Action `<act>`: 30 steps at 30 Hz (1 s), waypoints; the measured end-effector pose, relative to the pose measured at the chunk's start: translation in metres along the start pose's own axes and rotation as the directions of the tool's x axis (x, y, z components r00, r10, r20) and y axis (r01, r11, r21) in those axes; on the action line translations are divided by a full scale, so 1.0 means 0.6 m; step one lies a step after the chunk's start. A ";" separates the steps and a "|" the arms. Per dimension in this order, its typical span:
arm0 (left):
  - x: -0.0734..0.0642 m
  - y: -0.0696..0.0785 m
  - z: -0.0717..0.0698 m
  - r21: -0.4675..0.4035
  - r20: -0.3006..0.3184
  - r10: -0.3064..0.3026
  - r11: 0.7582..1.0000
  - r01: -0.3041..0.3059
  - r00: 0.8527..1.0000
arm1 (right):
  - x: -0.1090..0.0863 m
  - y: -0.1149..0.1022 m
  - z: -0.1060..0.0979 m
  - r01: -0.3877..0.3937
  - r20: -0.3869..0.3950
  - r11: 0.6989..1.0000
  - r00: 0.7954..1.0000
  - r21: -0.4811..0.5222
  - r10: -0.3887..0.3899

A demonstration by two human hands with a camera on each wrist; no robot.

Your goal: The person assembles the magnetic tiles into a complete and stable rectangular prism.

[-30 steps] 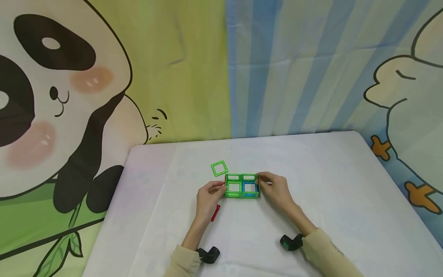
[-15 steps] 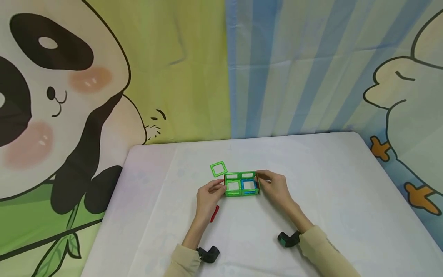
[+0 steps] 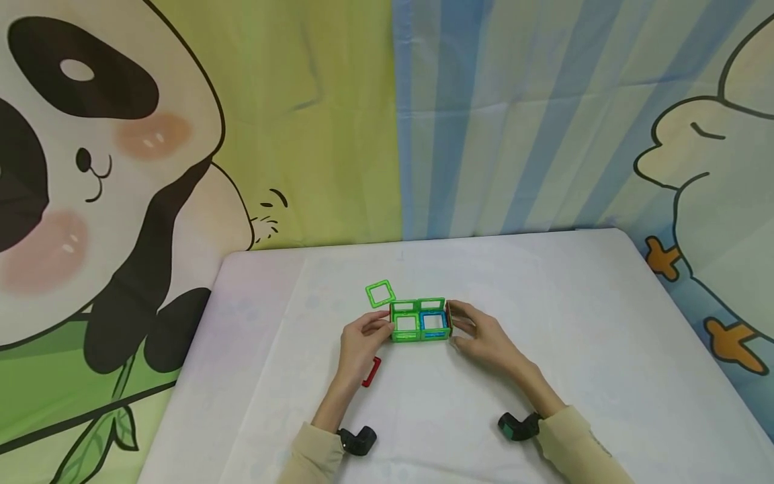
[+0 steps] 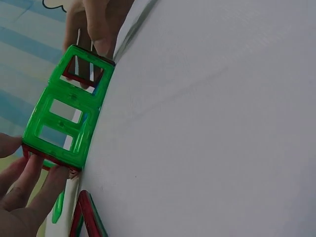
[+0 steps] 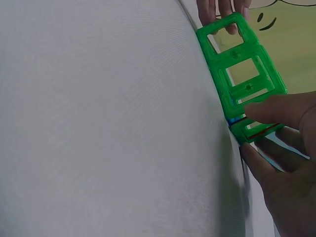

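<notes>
An open-topped box of magnetic tiles (image 3: 420, 320) stands on the white table, with green long sides, one green and one blue floor tile, and red ends. My left hand (image 3: 361, 341) holds its left end, fingertips along the red tile. At the other end, my right hand (image 3: 486, 336) spans the red tile with thumb and fingers. In the right wrist view, one digit of the right hand (image 5: 291, 148) overlaps the green side. A loose green square tile (image 3: 380, 294) lies behind the left end. By the left wrist is a red tile (image 3: 373, 372), partly hidden by the hand.
The white-covered table (image 3: 580, 323) extends around the box, its far edge against printed curtains (image 3: 514, 134) with cartoon animals. Black wrist cameras (image 3: 359, 440) are strapped to both forearms.
The box has shifted very slightly left in the head view. My right hand's thumb and fingers have spread, and its wrist has swung a little to the right. The left hand keeps its place at the end.
</notes>
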State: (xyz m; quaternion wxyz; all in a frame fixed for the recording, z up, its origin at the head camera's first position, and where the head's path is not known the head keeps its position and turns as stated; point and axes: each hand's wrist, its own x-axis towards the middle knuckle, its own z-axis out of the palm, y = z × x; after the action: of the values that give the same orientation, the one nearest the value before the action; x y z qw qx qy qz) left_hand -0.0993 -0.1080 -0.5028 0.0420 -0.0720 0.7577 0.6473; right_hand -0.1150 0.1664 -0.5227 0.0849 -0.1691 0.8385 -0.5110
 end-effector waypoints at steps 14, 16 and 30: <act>0.064 0.022 -0.046 0.232 0.039 0.146 0.961 -0.151 0.989 | 0.007 0.011 -0.001 0.038 -0.015 0.998 0.999 0.052 -0.038; 0.076 0.023 -0.050 0.274 0.042 0.166 0.947 -0.171 0.985 | 0.007 0.012 -0.002 0.044 -0.017 0.997 0.999 0.056 -0.043; 0.130 0.002 -0.039 0.607 0.186 0.326 0.704 -0.370 0.927 | 0.005 0.005 -0.003 0.026 -0.009 0.999 1.000 0.048 -0.025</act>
State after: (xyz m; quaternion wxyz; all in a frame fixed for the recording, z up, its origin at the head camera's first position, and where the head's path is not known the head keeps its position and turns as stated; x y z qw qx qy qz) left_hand -0.1760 -0.1351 -0.5104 -0.0347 0.1116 0.9282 0.3532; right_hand -0.1189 0.1679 -0.5245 0.0788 -0.1755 0.8240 -0.5329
